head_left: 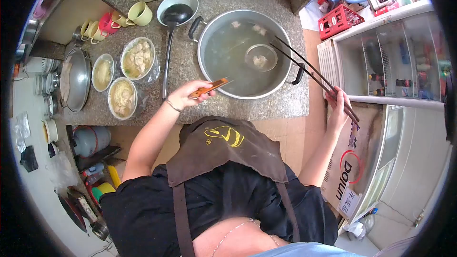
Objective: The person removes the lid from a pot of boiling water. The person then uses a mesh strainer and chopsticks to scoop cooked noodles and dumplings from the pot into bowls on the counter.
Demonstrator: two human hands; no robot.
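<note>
My left hand (193, 94) is closed around the wooden handle of a skimmer (263, 66). Its round head lies in the cloudy liquid of a large metal pot (203, 62), with a pale lump of food (260, 61) in it. Part of the skimmer's shaft is hard to see in the liquid. My right hand (338, 102), at the right of the pot, grips a pair of long dark chopsticks (304, 64). Their tips are over the pot, above and right of the skimmer head. More pale pieces (259, 29) show near the pot's far side.
Left of the pot are a long-handled ladle (167, 62) resting in a bowl (189, 1), several filled bowls (122, 97), a metal lid (78, 85) and several cups (140, 14). An open glass-fronted fridge (352, 69) and a red crate (335, 21) stand to the right.
</note>
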